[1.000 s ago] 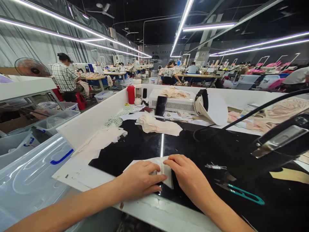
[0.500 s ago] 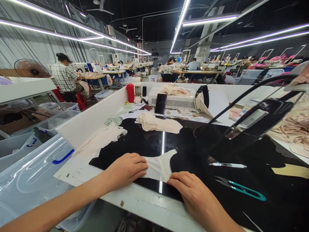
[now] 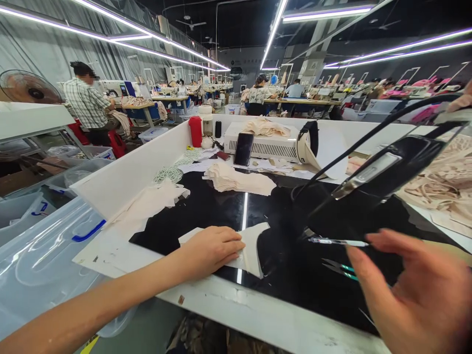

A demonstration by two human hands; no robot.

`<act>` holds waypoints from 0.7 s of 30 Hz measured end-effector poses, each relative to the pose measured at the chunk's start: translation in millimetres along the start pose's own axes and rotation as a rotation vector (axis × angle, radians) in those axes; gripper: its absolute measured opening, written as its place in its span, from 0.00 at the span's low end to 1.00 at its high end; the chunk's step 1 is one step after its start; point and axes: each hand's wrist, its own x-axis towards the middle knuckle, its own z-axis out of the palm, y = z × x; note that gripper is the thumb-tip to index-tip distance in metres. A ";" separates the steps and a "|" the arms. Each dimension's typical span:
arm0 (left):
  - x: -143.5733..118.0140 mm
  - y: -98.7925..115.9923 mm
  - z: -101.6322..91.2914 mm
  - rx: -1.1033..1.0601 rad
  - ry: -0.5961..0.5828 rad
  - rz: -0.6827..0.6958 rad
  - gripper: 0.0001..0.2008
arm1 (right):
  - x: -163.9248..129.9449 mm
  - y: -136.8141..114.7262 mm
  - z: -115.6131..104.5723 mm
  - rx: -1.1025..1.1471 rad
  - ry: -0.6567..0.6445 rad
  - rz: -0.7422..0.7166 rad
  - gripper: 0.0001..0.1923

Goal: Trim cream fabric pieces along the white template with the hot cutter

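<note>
L hand (image 3: 210, 248) flat on fabric pc (image 3: 252, 246)

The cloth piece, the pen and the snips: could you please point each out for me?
Cloth piece (image 3: 253, 246): head view, on its bare right half beside the left hand.
Pen (image 3: 337, 242): head view, mid-barrel.
Snips (image 3: 337, 268): head view, on the blades.

Long ceiling light strips (image 3: 275, 29) light the hall brightly, though the ceiling itself stays dark. One strip glares as a thin white line on the glossy black surface (image 3: 221, 206). Wide-angle distortion bends lines at the edges; the right hand (image 3: 416, 290) is large and slightly blurred.
</note>
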 end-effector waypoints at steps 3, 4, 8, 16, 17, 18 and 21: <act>4.8 -4.5 3.2 -0.037 -0.010 0.020 0.17 | 21.5 2.4 -0.4 0.267 0.027 0.211 0.39; 6.1 -5.9 3.8 -0.048 -0.016 0.029 0.16 | 28.2 3.9 1.9 0.340 -0.015 0.262 0.43; 11.4 -7.6 4.5 -0.054 -0.027 0.088 0.14 | 48.6 5.0 16.7 0.513 -0.097 0.409 0.44; 22.8 19.0 3.5 0.009 0.039 0.250 0.09 | 71.2 -25.9 39.4 0.770 0.164 0.325 0.22; 24.6 22.3 5.0 0.021 0.023 0.271 0.10 | 70.8 -30.2 39.2 0.784 0.149 0.324 0.22; 26.4 25.0 7.3 0.033 0.012 0.287 0.10 | 69.4 -34.7 38.7 0.798 0.138 0.326 0.22; 30.6 28.7 16.9 0.059 0.004 0.306 0.10 | 59.5 -50.0 37.0 0.870 0.147 0.350 0.22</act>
